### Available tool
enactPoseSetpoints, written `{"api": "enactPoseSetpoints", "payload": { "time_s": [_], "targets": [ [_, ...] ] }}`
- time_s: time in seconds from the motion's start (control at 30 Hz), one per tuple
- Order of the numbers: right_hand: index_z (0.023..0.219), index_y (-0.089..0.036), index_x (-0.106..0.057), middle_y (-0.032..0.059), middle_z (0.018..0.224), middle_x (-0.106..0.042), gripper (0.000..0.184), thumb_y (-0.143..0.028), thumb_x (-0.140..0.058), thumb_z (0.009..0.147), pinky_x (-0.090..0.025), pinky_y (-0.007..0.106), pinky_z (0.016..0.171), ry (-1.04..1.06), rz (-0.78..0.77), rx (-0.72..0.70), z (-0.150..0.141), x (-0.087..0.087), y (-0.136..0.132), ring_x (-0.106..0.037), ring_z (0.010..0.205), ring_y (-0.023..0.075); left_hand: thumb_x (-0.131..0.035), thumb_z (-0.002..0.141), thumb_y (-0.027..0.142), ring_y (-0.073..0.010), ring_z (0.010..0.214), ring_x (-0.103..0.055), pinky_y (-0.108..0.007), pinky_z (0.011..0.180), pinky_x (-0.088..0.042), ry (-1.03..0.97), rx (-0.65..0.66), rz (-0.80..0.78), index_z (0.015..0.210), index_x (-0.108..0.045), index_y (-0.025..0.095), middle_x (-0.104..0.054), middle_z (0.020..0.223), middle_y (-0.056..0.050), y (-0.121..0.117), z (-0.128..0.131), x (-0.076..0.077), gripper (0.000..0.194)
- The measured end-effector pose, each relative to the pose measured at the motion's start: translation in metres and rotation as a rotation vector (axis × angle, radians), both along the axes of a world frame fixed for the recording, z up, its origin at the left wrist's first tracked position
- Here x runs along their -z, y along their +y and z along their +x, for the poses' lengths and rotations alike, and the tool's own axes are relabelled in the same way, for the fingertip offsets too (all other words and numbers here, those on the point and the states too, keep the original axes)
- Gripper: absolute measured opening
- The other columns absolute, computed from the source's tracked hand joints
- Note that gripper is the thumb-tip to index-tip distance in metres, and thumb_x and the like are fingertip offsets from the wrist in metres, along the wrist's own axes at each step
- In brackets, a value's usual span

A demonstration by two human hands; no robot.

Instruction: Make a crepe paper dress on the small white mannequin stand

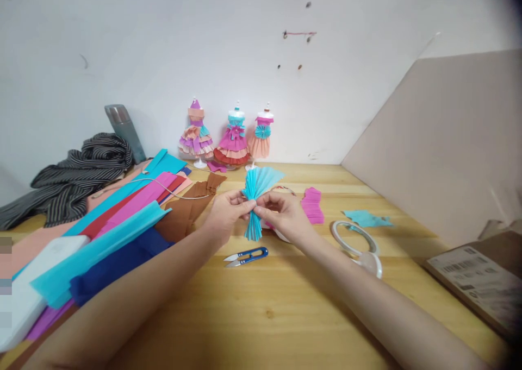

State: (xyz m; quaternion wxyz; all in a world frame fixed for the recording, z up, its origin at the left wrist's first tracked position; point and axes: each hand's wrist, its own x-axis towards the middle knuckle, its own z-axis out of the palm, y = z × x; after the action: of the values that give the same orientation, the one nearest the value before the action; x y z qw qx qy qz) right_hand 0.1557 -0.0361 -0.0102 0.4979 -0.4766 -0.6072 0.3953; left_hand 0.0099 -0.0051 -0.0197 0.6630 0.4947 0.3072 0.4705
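Both hands pinch a pleated piece of turquoise crepe paper point(253, 226) at its gathered middle, above the table. Its folds fan out at the top, wider toward the right, and more narrowly below. My left hand point(227, 212) grips the left side, fingers closed. From the right, my right hand point(281, 212) presses thumb and fingers on the same gather. Just below lie blue-handled thread snips point(247, 257) on the wood. Partly hidden behind my right hand is something round and white. A magenta paper scrap point(312, 206) lies to its right.
Three small dress forms in paper dresses point(231, 139) stand by the wall. Crepe paper sheets point(101, 245), a white device point(53, 272), a striped cloth point(87, 169) and a flask point(125, 131) are left. Tape rolls point(338, 231), a turquoise scrap point(367, 218) and a cardboard box point(468, 272) lie right.
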Motion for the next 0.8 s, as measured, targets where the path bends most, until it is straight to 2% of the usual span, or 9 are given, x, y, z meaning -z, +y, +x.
{"api": "enactPoseSetpoints", "payload": {
  "time_s": [0.23, 0.43, 0.6, 0.67, 0.73, 0.8],
  "targets": [
    [0.072, -0.015, -0.063, -0.0005, 0.058, -0.058, 0.017, -0.031, -0.058, 0.076, -0.040, 0.023, 0.048, -0.218, 0.055, -0.034, 0.003, 0.002, -0.001, -0.048, 0.049, 0.0107, -0.084, 0.052, 0.031, -0.0088, 0.057, -0.053, -0.022, 0.054, -0.039, 0.006, 0.003, -0.099, 0.070, -0.068, 0.010, -0.064, 0.066, -0.003, 0.002, 0.000, 0.008, 0.032],
    [0.074, -0.016, -0.069, 0.0016, 0.063, -0.065, 0.024, -0.013, -0.046, 0.079, -0.041, 0.024, 0.057, -0.514, 0.198, -0.040, 0.006, -0.003, -0.003, -0.056, 0.058, 0.0135, -0.087, 0.048, 0.037, -0.0063, 0.052, -0.049, -0.022, 0.054, -0.038, 0.051, 0.052, -0.139, 0.068, -0.070, 0.009, -0.063, 0.061, -0.002, 0.001, -0.001, 0.006, 0.038],
    [0.082, -0.019, -0.072, 0.0039, 0.071, -0.071, 0.022, -0.013, -0.051, 0.080, -0.044, 0.028, 0.062, -0.706, 0.246, -0.031, 0.012, -0.005, -0.004, -0.062, 0.064, 0.0177, -0.086, 0.050, 0.037, -0.0071, 0.055, -0.052, -0.021, 0.053, -0.037, 0.093, 0.110, -0.153, 0.070, -0.069, 0.009, -0.063, 0.063, -0.003, 0.005, -0.006, 0.005, 0.038],
    [0.081, -0.019, -0.071, 0.0060, 0.075, -0.072, 0.019, -0.015, -0.053, 0.082, -0.047, 0.032, 0.066, -0.744, 0.338, 0.056, 0.016, -0.005, -0.003, -0.063, 0.068, 0.0198, -0.085, 0.054, 0.037, -0.0067, 0.054, -0.050, -0.020, 0.050, -0.034, 0.118, 0.117, -0.144, 0.068, -0.067, 0.010, -0.061, 0.061, -0.003, 0.008, -0.008, 0.005, 0.036],
    [0.090, -0.018, -0.071, 0.0090, 0.085, -0.072, 0.018, -0.016, -0.054, 0.084, -0.049, 0.036, 0.073, -0.787, 0.505, 0.127, 0.020, -0.007, -0.002, -0.064, 0.078, 0.0223, -0.084, 0.056, 0.037, -0.0061, 0.051, -0.048, -0.020, 0.047, -0.031, 0.149, 0.136, -0.139, 0.066, -0.065, 0.010, -0.058, 0.058, -0.001, 0.009, -0.009, 0.004, 0.034],
    [0.108, -0.018, -0.067, 0.0131, 0.109, -0.068, 0.028, -0.015, -0.055, 0.083, -0.048, 0.043, 0.087, -0.882, 0.701, 0.110, 0.024, -0.011, -0.001, -0.061, 0.103, 0.0274, -0.083, 0.058, 0.038, -0.0059, 0.050, -0.046, -0.020, 0.046, -0.029, 0.192, 0.190, -0.132, 0.064, -0.064, 0.011, -0.055, 0.055, 0.000, 0.008, -0.011, 0.002, 0.034]
  ]
}}
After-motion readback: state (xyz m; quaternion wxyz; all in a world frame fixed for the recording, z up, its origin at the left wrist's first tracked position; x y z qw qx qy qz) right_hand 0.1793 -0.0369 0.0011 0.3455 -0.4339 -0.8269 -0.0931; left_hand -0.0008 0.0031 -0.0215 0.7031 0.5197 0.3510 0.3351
